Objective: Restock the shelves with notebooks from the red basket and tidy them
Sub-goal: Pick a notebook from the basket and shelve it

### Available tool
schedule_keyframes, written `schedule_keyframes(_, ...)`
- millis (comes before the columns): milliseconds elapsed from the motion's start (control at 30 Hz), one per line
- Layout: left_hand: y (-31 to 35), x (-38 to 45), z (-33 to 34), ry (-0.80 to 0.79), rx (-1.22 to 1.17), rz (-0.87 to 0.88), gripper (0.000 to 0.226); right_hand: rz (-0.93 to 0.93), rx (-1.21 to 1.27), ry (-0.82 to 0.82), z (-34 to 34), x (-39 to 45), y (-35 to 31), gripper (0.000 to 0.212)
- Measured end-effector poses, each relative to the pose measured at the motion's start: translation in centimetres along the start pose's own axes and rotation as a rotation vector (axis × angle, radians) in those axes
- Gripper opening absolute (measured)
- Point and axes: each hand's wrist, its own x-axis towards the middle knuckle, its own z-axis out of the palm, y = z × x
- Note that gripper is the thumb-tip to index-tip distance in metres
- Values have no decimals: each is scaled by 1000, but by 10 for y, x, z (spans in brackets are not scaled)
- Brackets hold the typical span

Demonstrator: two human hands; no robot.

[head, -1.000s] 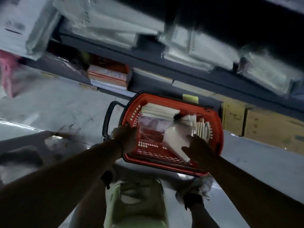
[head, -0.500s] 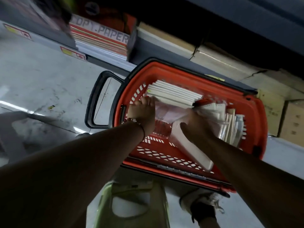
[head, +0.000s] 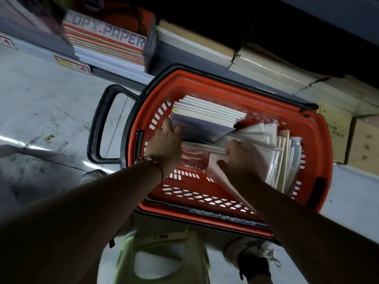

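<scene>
The red basket [head: 229, 85] stands on the floor against the bottom shelf, its black handle [head: 102, 124] to the left. Inside, a stack of pale notebooks [head: 207, 117] lies at the far left, and more white notebooks [head: 283, 152] stand on edge along the right side. Both my hands are down in the basket. My left hand [head: 164, 144] grips the near left end of the notebook stack. My right hand [head: 240, 160] holds the right end of a thin notebook [head: 203, 148] lying under that stack, with a plastic-wrapped pack beneath my wrist.
Reams marked COPY PAPER [head: 110, 44] sit on the bottom shelf at the upper left. Cardboard boxes [head: 363, 144] line the shelf to the right. A pale green stool [head: 160, 259] is under me, and my shoe [head: 254, 261] is on the grey floor.
The view dropped from the shelves onto the basket. Both hands went from its near rim down into it and closed on the notebooks, which are now tilted up.
</scene>
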Motion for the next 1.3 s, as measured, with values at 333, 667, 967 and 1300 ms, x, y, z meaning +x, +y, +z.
schedule_keyframes(333, -5, -26, -15, -134, 199, 85, 34, -177, 148, -70, 2, 11, -1, 21)
schedule_keyframes(667, 10, -82, -168, -80, -878, -5, 17, -96, 818, -130, -189, -55, -24, 20)
schedule_keyframes(967, 57, -185, -324, -103, -1401, 84, 38, -77, 1314, -70, -384, -161, -89, 28)
schedule_keyframes(1300, 98, -274, -427, -85, -1269, 150, 43, -193, 1589, -111, -525, -259, -121, 20)
